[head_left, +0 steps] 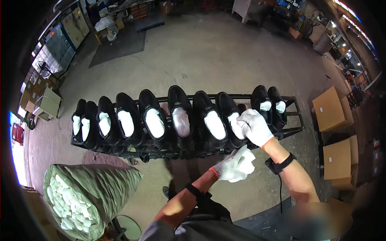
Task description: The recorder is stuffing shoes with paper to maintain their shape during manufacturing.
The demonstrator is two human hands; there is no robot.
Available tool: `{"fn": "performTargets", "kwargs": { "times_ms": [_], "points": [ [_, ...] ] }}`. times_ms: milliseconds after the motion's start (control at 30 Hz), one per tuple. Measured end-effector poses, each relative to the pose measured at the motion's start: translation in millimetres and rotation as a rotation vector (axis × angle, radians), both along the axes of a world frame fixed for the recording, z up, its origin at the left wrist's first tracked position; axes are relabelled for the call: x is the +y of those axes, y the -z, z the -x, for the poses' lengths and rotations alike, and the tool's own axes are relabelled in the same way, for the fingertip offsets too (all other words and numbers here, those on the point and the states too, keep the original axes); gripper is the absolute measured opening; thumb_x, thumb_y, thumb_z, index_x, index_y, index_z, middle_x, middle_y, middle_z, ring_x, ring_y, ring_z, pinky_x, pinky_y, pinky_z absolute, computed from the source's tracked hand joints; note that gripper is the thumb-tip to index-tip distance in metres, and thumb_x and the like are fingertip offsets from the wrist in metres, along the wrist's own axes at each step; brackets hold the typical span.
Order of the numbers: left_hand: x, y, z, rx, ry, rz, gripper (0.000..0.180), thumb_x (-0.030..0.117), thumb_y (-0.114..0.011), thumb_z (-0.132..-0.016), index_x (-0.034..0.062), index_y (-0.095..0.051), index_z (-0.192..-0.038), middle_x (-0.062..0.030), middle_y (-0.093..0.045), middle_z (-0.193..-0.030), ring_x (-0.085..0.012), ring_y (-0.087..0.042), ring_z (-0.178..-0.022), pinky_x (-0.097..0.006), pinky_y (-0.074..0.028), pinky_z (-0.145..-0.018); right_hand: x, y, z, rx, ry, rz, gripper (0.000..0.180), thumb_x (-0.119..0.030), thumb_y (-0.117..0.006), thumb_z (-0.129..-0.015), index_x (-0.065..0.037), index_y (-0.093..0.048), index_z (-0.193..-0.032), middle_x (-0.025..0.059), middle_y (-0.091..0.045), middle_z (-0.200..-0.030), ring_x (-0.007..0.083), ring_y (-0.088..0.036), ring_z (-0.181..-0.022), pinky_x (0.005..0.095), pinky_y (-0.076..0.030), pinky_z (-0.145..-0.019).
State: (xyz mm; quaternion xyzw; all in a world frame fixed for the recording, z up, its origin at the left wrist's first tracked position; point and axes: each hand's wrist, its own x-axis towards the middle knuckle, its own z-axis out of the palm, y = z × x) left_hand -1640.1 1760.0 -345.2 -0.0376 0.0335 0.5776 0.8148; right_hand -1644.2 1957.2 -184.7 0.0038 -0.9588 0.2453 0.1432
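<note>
A row of black slip-on shoes [179, 96] stands on a dark metal rack [292, 129], toes pointing away from me. White stuffing [154, 122] shows in their openings. My right hand [255, 128], in a white knit glove, reaches to a shoe [226, 103] right of the middle. Its fingers are curled at the white stuffing [234, 122] in that opening. Nearer to me, in front of the rack, my gloved left hand [230, 168] is closed around a loose white wad of stuffing [245, 160]. The glove hides part of that wad.
A large greenish sack [108, 184] of white stuffing pieces [68, 201] stands at the lower left, beside a round stool [128, 228]. Cardboard boxes [330, 108] are stacked at the right. A floor fan [43, 68] and more boxes [34, 90] are at the far left.
</note>
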Motion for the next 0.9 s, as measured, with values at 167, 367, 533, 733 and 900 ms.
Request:
{"fn": "performTargets", "kwargs": {
  "times_ms": [167,367,533,733,900],
  "points": [
    [-8.4,-18.4,-6.5,1.374,-0.372,-0.179,0.094,0.012,-0.086,-0.094,0.0173,-0.035,-0.173,-0.0103,-0.053,-0.158,-0.0296,-0.056,-0.145,-0.045,-0.057,-0.112,0.4,19.0,5.2,0.003,0.08,-0.139,0.015,-0.015,-0.079,-0.097,-0.004,-0.082,-0.105,0.0178,-0.074,-0.106,0.0413,-0.072,-0.098,0.0481,-0.058,-0.091],
    [-22.2,-23.4,7.7,0.798,-0.09,-0.037,0.106,0.019,-0.088,-0.092,0.0214,-0.027,-0.178,-0.0154,-0.056,-0.153,-0.0353,-0.06,-0.139,-0.048,-0.058,-0.111,-38.9,7.1,-9.7,0.245,0.108,-0.161,0.017,-0.009,-0.084,-0.091,-0.003,-0.079,-0.106,0.0159,-0.074,-0.111,0.0405,-0.072,-0.095,0.0488,-0.06,-0.092],
    [-19.3,-27.3,-8.5,1.289,-0.462,-0.201,0.083,0.022,-0.077,-0.107,0.0251,-0.031,-0.176,-0.0089,-0.063,-0.137,-0.0213,-0.07,-0.101,-0.036,-0.061,-0.072,-25.9,20.4,-14.7,-0.01,0.125,-0.257,0.014,-0.009,-0.08,-0.092,-0.004,-0.079,-0.104,0.0165,-0.076,-0.114,0.0404,-0.072,-0.109,0.0485,-0.06,-0.094],
    [-22.5,-22.9,-1.2,0.881,-0.14,-0.014,0.124,0.017,-0.097,-0.077,0.0107,-0.026,-0.179,-0.0173,-0.05,-0.157,-0.0351,-0.058,-0.14,-0.045,-0.057,-0.112,-30.7,12.9,-2.4,0.024,0.139,-0.297,0.012,-0.012,-0.077,-0.095,-0.007,-0.082,-0.103,0.0158,-0.071,-0.109,0.04,-0.068,-0.102,0.0503,-0.057,-0.093],
    [-53.6,-69.3,-8.2,1.579,-0.417,-0.233,0.119,0.011,-0.085,-0.091,0.0088,-0.011,-0.184,-0.0129,-0.053,-0.16,-0.0226,-0.054,-0.148,-0.038,-0.045,-0.125,-18.9,2.3,-37.1,-0.016,0.175,-0.063,0.026,-0.015,-0.074,-0.099,-0.004,-0.084,-0.121,0.0168,-0.076,-0.126,0.0405,-0.071,-0.116,0.0489,-0.058,-0.101]
  ]
}}
